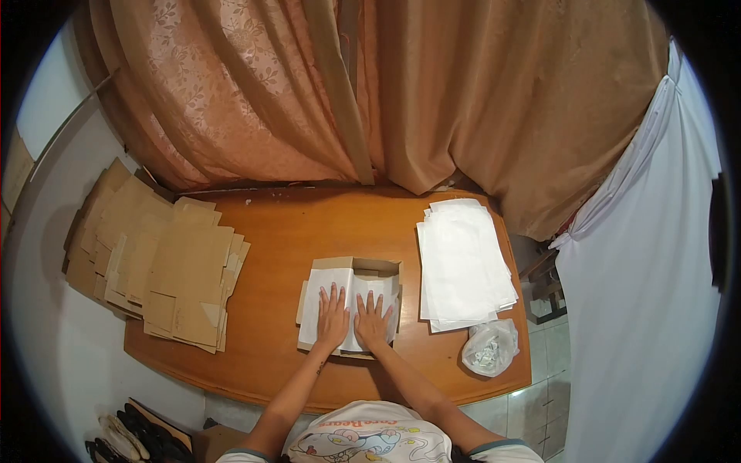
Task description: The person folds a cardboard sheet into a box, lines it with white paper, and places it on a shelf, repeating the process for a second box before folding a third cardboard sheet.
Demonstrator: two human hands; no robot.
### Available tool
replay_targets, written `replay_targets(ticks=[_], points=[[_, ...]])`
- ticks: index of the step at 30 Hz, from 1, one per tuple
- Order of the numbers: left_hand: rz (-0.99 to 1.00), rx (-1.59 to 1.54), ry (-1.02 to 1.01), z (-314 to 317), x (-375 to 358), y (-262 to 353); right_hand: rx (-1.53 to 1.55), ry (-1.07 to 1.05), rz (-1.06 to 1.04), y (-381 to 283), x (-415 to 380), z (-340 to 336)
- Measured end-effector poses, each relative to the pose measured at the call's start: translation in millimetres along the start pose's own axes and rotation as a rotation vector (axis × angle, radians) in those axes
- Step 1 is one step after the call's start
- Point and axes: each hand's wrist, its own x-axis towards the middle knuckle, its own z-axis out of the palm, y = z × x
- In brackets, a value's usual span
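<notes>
In front of me on the wooden table sits an open cardboard box (376,268) with a white paper sheet (335,279) lying over it. The sheet covers the left part and dips into the box on the right. My left hand (333,318) lies flat on the paper at the left, fingers spread and pointing away from me. Beside it, my right hand (373,320) presses on the paper inside the box, its fingers also spread. Neither hand grips anything. The paper hides most of the box's bottom.
Flattened cardboard boxes (181,285) are stacked at the table's left. A pile of white paper sheets (461,262) lies to the right, with a plastic bag (491,349) of small whitish pieces near the edge. Brown curtains (494,100) hang behind the table (309,220).
</notes>
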Motion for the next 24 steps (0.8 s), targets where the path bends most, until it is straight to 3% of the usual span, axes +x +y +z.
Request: replay_targets(ticks=[7,9,16,18,20,24], points=[[0.001,0.15,0.053,25.0,-10.0,26.3,-0.206,-0.133,0.119,13.7,1.8,23.3],[0.008,0.569,0.103,40.0,-11.4,26.2,-0.207,-0.155,0.137,16.3,3.6,30.6],[0.009,0.681,0.001,43.0,-11.1,28.0,-0.299,-0.253,0.185,12.3,8.0,20.0],[0.085,0.316,0.098,34.3,-9.3,29.7,-0.347,-0.213,0.17,13.8,8.7,22.8],[0.062,0.195,0.061,10.9,0.5,35.7,-0.143,-0.087,-0.028,16.0,5.9,23.9],[0.03,-0.023,0.106,1.7,3.7,10.8,-0.152,-0.222,-0.039,2.6,0.0,11.8]])
